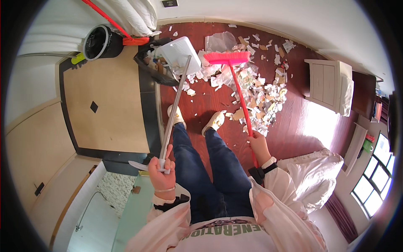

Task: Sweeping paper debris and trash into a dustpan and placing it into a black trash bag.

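Observation:
My left hand [162,173] is closed around the grey handle of a long-handled dustpan [181,49]. Its white pan hangs tilted over a black trash bag [156,67] at the far left of the wood floor. My right hand [259,147] grips the red stick of a broom [228,58]. The broom's pink-red bristle head is at the far middle, over or beside a spread of paper scraps [262,98]. Whether the bristles touch the floor I cannot tell. Some scraps show beside the pan, near the bag's mouth.
A black bucket [102,43] and a second red broom [135,41] stand at the far left by white curtains. Beige tile with a dark border [105,105] lies left of the wood floor. A white cabinet [325,84] stands at the right. My shoes [214,122] are close to the scraps.

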`<state>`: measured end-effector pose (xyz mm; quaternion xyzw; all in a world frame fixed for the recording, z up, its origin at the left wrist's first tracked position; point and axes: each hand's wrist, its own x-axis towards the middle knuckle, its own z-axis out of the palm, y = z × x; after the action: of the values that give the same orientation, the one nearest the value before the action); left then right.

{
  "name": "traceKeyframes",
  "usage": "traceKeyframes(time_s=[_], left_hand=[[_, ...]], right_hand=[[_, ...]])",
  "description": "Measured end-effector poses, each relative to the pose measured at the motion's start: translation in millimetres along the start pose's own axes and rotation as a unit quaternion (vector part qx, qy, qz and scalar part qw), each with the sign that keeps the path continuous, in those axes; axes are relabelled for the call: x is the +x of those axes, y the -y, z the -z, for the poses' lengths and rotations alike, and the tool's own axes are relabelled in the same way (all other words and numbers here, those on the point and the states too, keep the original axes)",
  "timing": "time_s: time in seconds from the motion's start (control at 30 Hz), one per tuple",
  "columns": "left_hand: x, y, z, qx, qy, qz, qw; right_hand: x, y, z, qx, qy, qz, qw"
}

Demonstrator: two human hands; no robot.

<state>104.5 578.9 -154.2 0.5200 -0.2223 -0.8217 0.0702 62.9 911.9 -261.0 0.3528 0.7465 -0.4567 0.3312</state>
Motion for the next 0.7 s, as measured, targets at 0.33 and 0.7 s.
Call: traceKeyframes(time_s=[0.33,0.7], left_hand=[[-15.6,-0.9,-4.8,0.236,0.138,-0.091,0.957],[-43.0,-3.9,-31.8,0.63,0.208,-0.244,0.708]], right_hand=[[44.6,0.0,15.3,-0.062,-0.02,0.092,0.994],[88.7,3.2,26.0,-0.216,-0.024,0.11,0.97]])
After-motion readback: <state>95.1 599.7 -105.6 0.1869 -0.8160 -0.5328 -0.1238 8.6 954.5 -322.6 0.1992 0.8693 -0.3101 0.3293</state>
